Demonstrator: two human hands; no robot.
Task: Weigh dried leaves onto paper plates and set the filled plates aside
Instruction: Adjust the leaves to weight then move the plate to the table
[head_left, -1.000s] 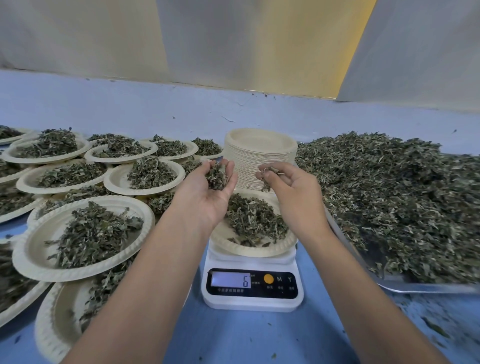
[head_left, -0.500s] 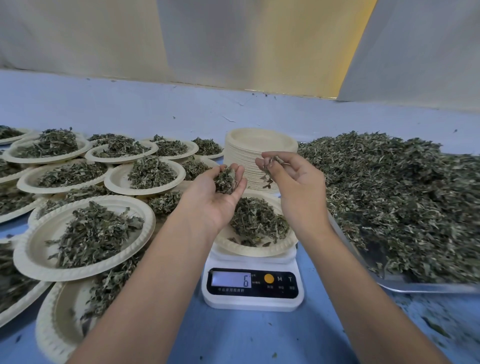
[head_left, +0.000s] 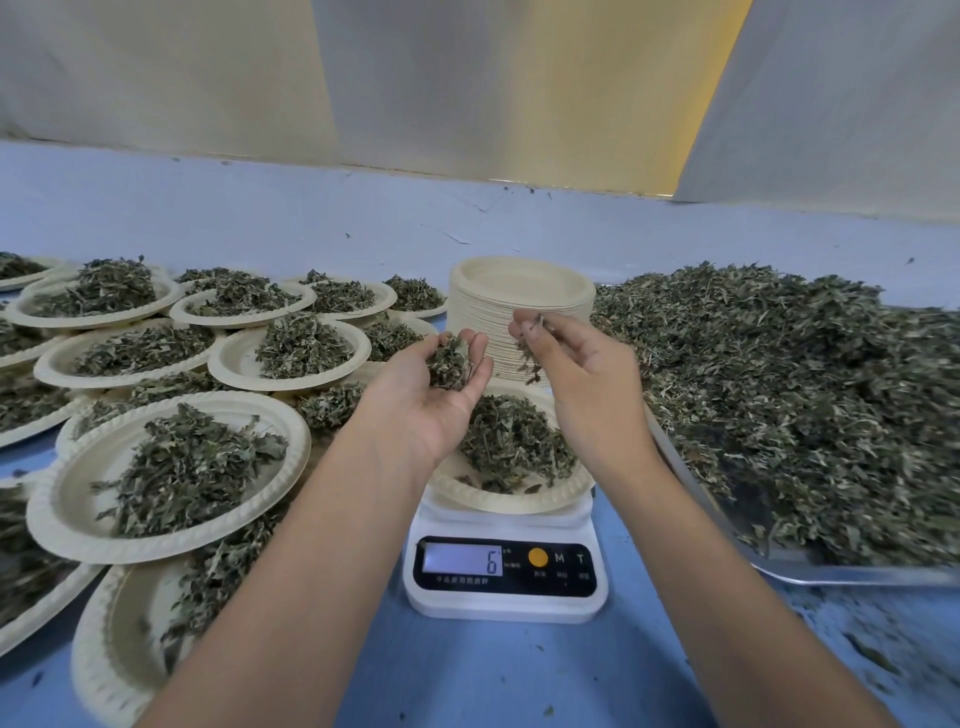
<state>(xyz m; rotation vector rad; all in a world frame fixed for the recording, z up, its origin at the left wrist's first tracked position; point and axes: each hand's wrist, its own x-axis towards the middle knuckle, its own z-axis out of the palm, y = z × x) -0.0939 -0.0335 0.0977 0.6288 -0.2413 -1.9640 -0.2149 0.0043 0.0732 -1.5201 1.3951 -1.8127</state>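
Observation:
A white digital scale (head_left: 504, 577) reads 6 and carries a paper plate (head_left: 511, 496) with a small heap of dried leaves (head_left: 511, 441). My left hand (head_left: 431, 400) hovers palm up over the plate's left side, fingers cupped round a clump of dried leaves (head_left: 449, 361). Above the plate's right side, my right hand (head_left: 576, 379) pinches a few leaves (head_left: 535, 325) between thumb and fingertips, and some bits are falling below it.
A stack of empty paper plates (head_left: 522, 306) stands behind the scale. A metal tray (head_left: 841, 569) heaped with loose dried leaves (head_left: 805, 395) fills the right. Several filled plates (head_left: 166, 467) crowd the left, overlapping. Blue table surface (head_left: 493, 670) lies in front.
My left hand has shifted right, closer over the plate on the scale. My right hand has risen slightly with its pinch of leaves. The scale still reads 6.

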